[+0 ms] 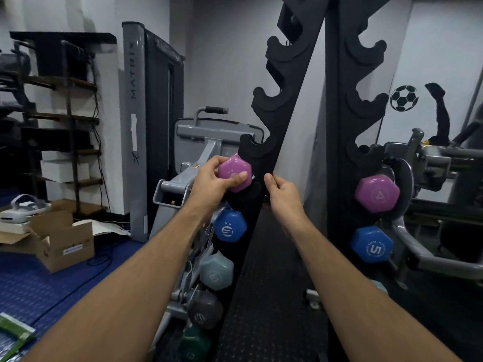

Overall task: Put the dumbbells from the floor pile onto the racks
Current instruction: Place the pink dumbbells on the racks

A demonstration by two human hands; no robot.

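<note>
Two hands at rack (264,142), left hand (213,182) gripping purple dumbbell (235,171), right hand (281,197) grip unclear

grey MATRIX machine (136,126) upright by white wall; dark shelving (65,111) at far left; open cardboard box (60,244) on blue floor mat (39,288), white headset (24,208) on the boxes behind it; football decal (403,97) on right wall; grey machine frame (431,163) at right; green packet (14,333) bottom left
</note>
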